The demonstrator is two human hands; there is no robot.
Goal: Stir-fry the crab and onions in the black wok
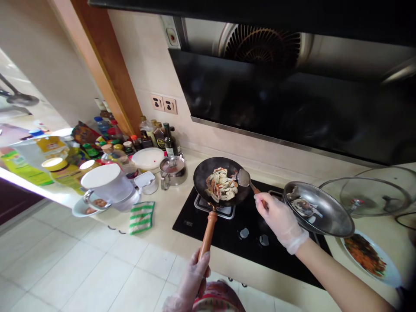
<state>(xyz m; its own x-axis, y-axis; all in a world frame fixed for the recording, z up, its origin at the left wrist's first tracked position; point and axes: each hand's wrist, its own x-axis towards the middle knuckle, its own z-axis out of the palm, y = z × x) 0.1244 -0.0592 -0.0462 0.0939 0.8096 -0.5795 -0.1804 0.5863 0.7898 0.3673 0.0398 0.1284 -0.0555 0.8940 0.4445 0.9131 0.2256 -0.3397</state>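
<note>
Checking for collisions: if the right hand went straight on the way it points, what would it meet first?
The right hand, along its spatula, would probably meet the wok first; depth unclear.

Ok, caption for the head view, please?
Gloved left hand grips the wok by its wooden handle; gloved right hand holds a metal spatula at the food in it, on a black hob.

The pan sits on the left burner of the hob, which is set in the tabletop. Its handle runs toward the near edge into the left hand. The spatula reaches into the pan from the right, its shaft in the right hand. Right of the pan lies a metal lid, with a glass lid behind it and a plate before it. Left of the pan stand a small pot and a jug, with bottles behind them.
</note>
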